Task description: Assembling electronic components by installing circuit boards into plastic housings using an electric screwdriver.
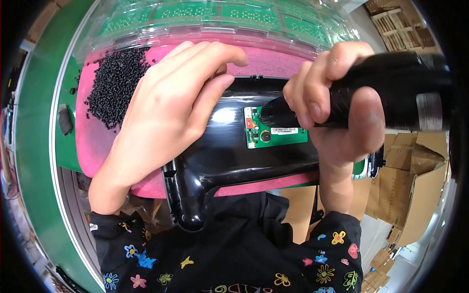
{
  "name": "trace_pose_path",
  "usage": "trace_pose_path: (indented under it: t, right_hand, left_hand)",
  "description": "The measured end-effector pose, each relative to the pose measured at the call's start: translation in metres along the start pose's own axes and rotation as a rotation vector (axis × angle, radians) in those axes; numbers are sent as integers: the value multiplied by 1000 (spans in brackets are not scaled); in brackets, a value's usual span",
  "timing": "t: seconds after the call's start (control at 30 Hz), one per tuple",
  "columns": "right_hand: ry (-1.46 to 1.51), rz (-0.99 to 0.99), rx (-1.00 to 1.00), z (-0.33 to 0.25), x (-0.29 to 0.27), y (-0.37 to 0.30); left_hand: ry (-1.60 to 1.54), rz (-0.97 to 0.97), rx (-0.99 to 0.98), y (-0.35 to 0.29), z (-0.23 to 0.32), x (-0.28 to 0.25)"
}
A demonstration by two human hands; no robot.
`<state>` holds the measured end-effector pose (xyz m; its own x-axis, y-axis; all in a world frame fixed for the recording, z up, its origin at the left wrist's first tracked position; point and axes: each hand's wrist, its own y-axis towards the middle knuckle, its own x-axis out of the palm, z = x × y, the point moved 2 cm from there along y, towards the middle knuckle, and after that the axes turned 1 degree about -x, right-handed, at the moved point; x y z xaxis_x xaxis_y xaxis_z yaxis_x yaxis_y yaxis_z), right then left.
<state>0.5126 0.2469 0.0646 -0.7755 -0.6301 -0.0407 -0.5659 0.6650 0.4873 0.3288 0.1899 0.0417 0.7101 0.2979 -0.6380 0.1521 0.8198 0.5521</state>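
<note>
Head view, looking down at the two hands:

1. Right hand (pixel 333 139): closed around a thick black electric screwdriver (pixel 395 90), fingers wrapped over the far side and thumb on the near side.
2. The screwdriver lies slantwise in the view, its wide end toward the right edge. Its tapered nose reaches the upper part of a green circuit board (pixel 279 140); whether the tip touches it cannot be told.
3. That board sits inside a glossy black plastic housing (pixel 244 163), right of the housing's middle. It carries a red connector (pixel 249 123), a round black component (pixel 265 136) and a white label (pixel 285 131).
4. Left hand (pixel 171 100): half open, fingers bent and close together, thumb slightly apart from the index finger. It is over the housing's left end, with nothing visible in its grasp; contact with the housing cannot be judged.
5. The housing lies on a pink mat (pixel 273 58), its lower left arm jutting past the near edge.
6. Left of the left hand, a heap of small black screws (pixel 115 88) spreads over the mat.
7. Beyond the mat, a clear plastic tray (pixel 220 36) holds more green circuit boards (pixel 239 13).
8. Cardboard boxes (pixel 391 195) stand at the lower right.
</note>
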Motion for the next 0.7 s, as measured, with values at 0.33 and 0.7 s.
trace_pose_path:
  t: [0.33, 0.7]
  right_hand:
    - [-7, -46, -54, 9, 8, 9]
    - [239, 95, -35, 7, 6, -8]
  left_hand:
    - [-108, -72, -3, -3, -13, 5]
    - [-106, -254, 111, -8, -10, 13]
